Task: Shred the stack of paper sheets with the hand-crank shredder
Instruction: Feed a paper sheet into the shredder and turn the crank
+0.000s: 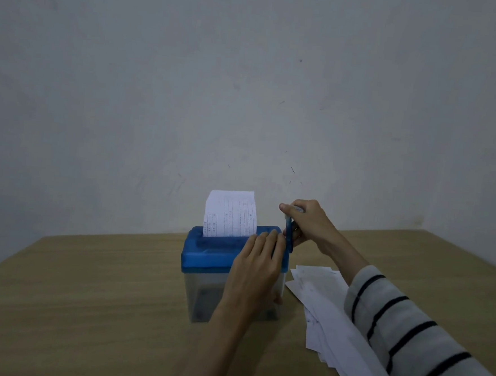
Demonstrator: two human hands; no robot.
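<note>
Hidden: the bin's contents were too dim to make out; the right sleeve (413,331) covered part of the paper stack (337,326).
Shredder (224,262): stood on the table (86,294), a sheet (230,213) upright in its slot.
Left hand (256,264): lay flat on the shredder's blue lid, fingers straight.
Right hand (306,221): gripped the crank handle (289,232) at the shredder's right side.
Stack: lay just right of the shredder.
</note>
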